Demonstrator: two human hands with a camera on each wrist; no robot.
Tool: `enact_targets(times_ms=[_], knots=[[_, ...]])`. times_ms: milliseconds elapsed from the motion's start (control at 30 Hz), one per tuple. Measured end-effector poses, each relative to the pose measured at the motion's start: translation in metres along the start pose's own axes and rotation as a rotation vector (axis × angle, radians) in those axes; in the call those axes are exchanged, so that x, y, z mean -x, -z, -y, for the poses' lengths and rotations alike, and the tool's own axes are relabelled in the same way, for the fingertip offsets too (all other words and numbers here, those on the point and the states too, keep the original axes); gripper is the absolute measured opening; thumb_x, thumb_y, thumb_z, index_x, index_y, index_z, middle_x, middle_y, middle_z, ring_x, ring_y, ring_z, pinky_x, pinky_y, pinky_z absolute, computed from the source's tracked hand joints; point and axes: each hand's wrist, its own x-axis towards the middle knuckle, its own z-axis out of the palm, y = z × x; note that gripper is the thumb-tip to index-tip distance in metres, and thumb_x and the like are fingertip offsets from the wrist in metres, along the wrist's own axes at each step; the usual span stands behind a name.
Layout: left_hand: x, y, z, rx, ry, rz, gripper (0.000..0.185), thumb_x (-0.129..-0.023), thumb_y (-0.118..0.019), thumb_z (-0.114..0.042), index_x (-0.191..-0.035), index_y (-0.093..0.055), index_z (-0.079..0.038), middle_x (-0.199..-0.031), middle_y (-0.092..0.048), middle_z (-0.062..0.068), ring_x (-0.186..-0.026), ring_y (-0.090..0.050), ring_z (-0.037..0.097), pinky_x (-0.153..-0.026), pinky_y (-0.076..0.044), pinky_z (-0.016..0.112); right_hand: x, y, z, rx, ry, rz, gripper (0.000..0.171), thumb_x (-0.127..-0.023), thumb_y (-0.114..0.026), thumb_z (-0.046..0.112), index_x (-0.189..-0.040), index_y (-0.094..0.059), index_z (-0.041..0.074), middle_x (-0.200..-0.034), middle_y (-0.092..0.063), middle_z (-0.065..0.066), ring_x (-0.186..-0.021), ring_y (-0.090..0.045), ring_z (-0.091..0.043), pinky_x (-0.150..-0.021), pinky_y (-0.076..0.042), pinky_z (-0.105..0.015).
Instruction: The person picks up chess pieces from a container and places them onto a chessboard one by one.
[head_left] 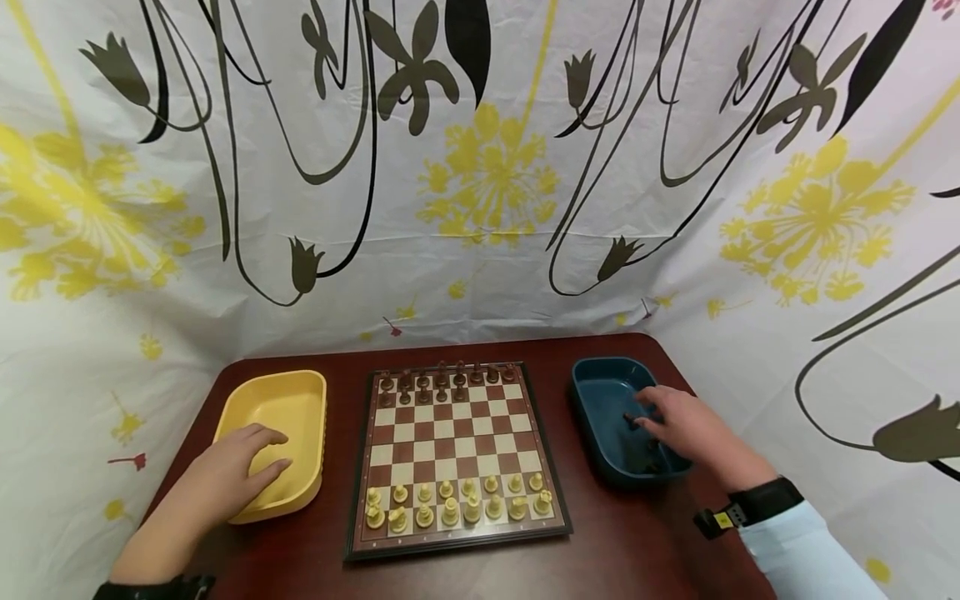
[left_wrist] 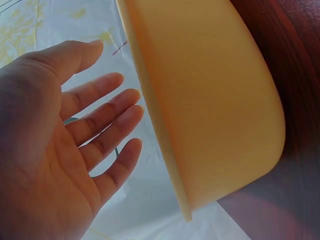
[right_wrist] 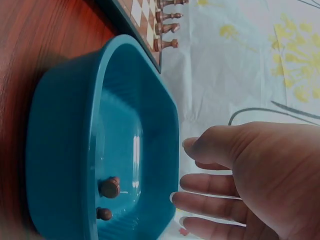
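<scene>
My right hand (head_left: pixel 686 421) hovers over the blue tub (head_left: pixel 611 364), fingers loosely spread and nothing between them in the right wrist view. Inside that tub lie dark brown chess pieces, among them one pawn-like piece (right_wrist: pixel 109 187) and a smaller one (right_wrist: pixel 104 214). Over the yellow tub (head_left: pixel 292 400) is my left hand (head_left: pixel 232 471), relaxed and holding nothing. Between the tubs lies a chessboard (head_left: pixel 457 433). Light chess pieces (head_left: pixel 450 510) fill its two near rows. Dark chess pieces (head_left: pixel 441 375) line the far row, with several dark pawns (head_left: pixel 423 395) on the left part of the row before it.
The dark red table (head_left: pixel 600 550) carries the board and both tubs. A white patterned cloth (head_left: pixel 480 275) hangs behind the table and along its sides. The tubs' raised walls stand on either side of the board.
</scene>
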Motion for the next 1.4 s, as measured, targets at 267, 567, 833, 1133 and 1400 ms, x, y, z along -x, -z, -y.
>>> enact_targets(times_ms=[267,567,833,1133,1400], knots=[[0.006,0.000,0.001,0.015,0.009,-0.015,0.028,-0.099,-0.085,-0.027,-0.121,-0.078,-0.011,-0.120,-0.075,0.006,-0.110,-0.073,0.038,-0.088,-0.060,0.062,0.003,0.003,-0.008,0.061,0.009,0.065,0.026,-0.098,-0.083,0.007,-0.122,-0.075,0.000,-0.112,-0.073,-0.015,-0.101,-0.073,-0.034,-0.079,-0.065,-0.047],[0.008,-0.002,0.003,0.018,0.007,-0.019,0.028,-0.100,-0.085,-0.029,-0.121,-0.078,-0.011,-0.122,-0.075,0.007,-0.110,-0.073,0.037,-0.087,-0.060,0.061,0.001,-0.005,-0.013,0.177,0.048,0.145,0.024,-0.093,-0.089,0.007,-0.113,-0.077,0.001,-0.100,-0.073,-0.011,-0.087,-0.069,-0.020,-0.070,-0.063,-0.037],[0.011,-0.002,0.004,0.024,0.013,-0.009,0.028,-0.101,-0.084,-0.030,-0.122,-0.078,-0.012,-0.122,-0.075,0.005,-0.108,-0.074,0.036,-0.085,-0.061,0.059,-0.004,-0.018,-0.020,0.179,-0.020,0.212,0.009,-0.097,-0.082,0.000,-0.103,-0.077,0.003,-0.088,-0.067,-0.005,-0.077,-0.059,-0.017,-0.065,-0.056,-0.034],[0.012,-0.003,0.007,0.036,0.019,0.002,0.028,-0.101,-0.083,-0.030,-0.121,-0.078,-0.012,-0.121,-0.075,0.004,-0.111,-0.074,0.036,-0.088,-0.061,0.059,-0.005,-0.033,-0.026,0.116,-0.036,0.180,0.028,-0.098,-0.072,-0.007,-0.078,-0.066,0.011,-0.077,-0.046,0.000,-0.070,-0.045,-0.016,-0.061,-0.039,-0.029],[0.014,-0.002,0.005,0.033,0.033,-0.003,0.026,-0.100,-0.084,-0.028,-0.121,-0.078,-0.012,-0.120,-0.075,0.003,-0.111,-0.074,0.036,-0.089,-0.061,0.059,-0.009,-0.036,-0.027,0.137,-0.045,0.181,0.020,-0.099,-0.072,-0.007,-0.086,-0.072,0.008,-0.081,-0.057,-0.001,-0.071,-0.053,-0.015,-0.062,-0.052,-0.032]])
